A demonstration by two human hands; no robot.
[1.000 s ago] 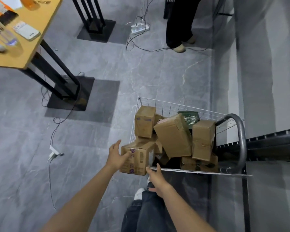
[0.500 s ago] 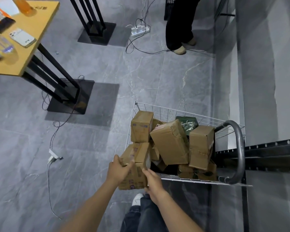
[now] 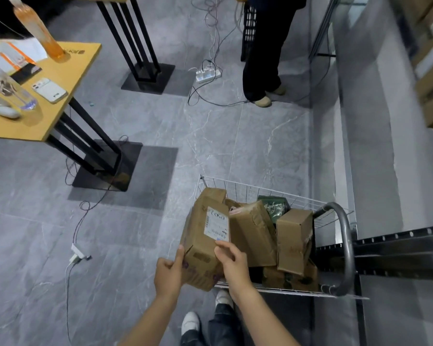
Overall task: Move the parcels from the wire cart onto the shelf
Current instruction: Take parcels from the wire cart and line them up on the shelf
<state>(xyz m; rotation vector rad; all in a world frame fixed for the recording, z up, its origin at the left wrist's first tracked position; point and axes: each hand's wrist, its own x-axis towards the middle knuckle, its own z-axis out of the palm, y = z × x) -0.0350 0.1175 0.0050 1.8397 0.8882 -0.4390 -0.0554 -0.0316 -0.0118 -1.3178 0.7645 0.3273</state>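
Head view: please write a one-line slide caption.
A labelled parcel, held by left hand and right hand, at the near corner of the wire cart.

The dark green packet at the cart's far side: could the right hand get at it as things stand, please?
Probably not yet: the right hand and left hand grip the labelled parcel. The green packet sits behind two brown boxes, but its top shows bare, so a freed hand likely could.

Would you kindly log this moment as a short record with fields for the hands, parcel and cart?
parcel: brown box with white label, tilted, at the cart's near left corner
left hand: grips the parcel's lower left edge
right hand: grips its right side
cart: wire basket, more brown boxes and a green packet inside
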